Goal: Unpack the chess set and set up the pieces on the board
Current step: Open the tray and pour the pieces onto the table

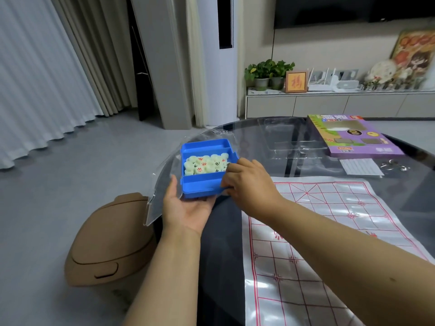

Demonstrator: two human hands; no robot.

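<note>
1. We see the right hand (249, 182) covering the near right corner of the blue box (202, 184), so its grip there is hidden from us.
2. We cannot read the marks on the pale pieces (206, 164): too small and soft.
3. The left hand (186, 208) lies under the box; its fingertips are out of our sight.
4. The printed board sheet (329, 231) runs off the bottom edge, and our right forearm crosses it.
5. The shelf ornaments (388, 76) at far right are smeared by blur.
6. The purple carton (353, 137) carries print we cannot make out.
7. The small metal bits (393, 165) on the tabletop (294, 137) are too blurred to name.
</note>
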